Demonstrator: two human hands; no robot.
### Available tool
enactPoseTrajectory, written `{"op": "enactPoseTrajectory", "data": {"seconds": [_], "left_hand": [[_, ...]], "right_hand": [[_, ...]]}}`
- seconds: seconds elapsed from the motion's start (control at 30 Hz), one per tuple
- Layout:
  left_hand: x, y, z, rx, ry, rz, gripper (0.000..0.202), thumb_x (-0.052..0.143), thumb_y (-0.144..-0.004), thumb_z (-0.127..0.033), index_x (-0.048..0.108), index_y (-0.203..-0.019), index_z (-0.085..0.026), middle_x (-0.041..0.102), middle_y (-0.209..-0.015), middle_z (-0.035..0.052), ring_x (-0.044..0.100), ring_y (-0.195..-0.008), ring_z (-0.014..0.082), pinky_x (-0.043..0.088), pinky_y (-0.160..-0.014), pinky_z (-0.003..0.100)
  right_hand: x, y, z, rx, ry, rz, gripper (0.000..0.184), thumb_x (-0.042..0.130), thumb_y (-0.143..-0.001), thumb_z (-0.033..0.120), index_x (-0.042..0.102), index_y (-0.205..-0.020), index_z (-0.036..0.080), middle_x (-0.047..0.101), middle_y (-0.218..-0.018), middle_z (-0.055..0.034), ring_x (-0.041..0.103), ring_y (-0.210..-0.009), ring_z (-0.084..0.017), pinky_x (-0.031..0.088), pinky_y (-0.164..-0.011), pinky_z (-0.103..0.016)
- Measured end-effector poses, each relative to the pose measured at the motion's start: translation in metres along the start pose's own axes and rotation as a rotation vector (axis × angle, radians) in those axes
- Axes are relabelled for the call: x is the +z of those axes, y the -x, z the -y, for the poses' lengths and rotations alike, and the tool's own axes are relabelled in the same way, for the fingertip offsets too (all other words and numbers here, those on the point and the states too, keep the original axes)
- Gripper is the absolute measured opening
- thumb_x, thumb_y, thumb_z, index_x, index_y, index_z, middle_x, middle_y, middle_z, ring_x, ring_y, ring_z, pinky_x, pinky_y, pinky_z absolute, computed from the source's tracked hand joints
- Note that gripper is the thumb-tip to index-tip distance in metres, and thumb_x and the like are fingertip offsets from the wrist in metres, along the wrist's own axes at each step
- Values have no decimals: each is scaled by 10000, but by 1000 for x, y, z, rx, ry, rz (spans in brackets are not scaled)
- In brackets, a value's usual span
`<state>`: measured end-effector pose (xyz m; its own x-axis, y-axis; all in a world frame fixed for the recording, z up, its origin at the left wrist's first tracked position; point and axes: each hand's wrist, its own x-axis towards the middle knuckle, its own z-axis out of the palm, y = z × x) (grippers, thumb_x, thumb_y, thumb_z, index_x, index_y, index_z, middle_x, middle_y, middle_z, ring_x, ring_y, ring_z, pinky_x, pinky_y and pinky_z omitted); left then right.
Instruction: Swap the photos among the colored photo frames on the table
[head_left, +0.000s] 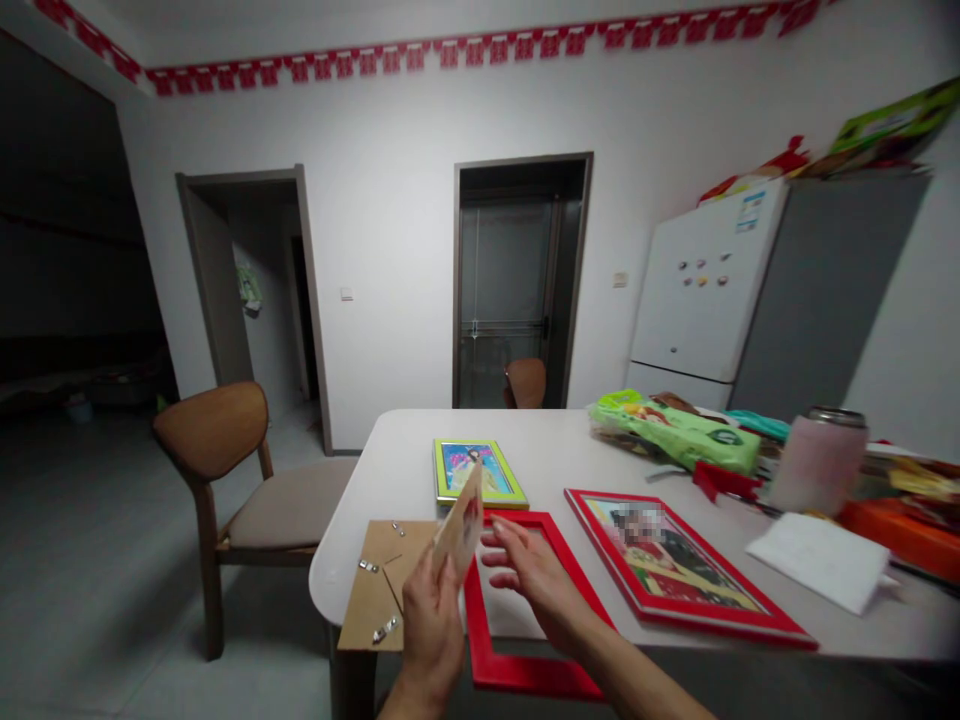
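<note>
Red frame overhanging table edge, left grip pinching card, right grip spread (above frame)

- A home, apparently its dining area
- White-fronted refrigerator dotted with small magnets
- Wooden chair with a padded seat beside the pale worktop
- Red decorative trim high along the white wall
- Dark-framed doorways

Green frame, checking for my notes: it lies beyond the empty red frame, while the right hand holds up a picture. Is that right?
Only the hand is wrong: in the head view, the left hand holds up the picture. The green frame does lie beyond the empty red frame.
</note>
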<state>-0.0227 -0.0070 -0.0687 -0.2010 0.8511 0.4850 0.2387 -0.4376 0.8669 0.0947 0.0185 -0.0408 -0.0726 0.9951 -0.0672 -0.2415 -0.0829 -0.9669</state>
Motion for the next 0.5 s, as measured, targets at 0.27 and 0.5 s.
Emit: {"op": "enactPoseTrajectory", "data": {"seconds": [0.27, 0.5], "left_hand": [[31, 9, 5, -381, 696, -18, 586, 587, -650, -396, 428, -1133, -105, 568, -1064, 149, 520, -991, 249, 408, -838, 328], [10, 16, 13, -364, 122, 239, 579, 569, -579, -199, 446, -1134, -89, 492, -1169, 148, 437, -1091, 216, 312, -932, 289]], "right_hand": [[-49, -6, -15, 12, -128, -130, 356, 455, -636, 203, 525, -984, 168, 669, -769, -47, 616, -679, -171, 470, -567, -255], [-90, -25, 1, 97, 226, -99, 376, 392, -582, 129, 582, -906, 141, 655, -570, -49, 612, -526, -175, 456, -489, -242]]}}
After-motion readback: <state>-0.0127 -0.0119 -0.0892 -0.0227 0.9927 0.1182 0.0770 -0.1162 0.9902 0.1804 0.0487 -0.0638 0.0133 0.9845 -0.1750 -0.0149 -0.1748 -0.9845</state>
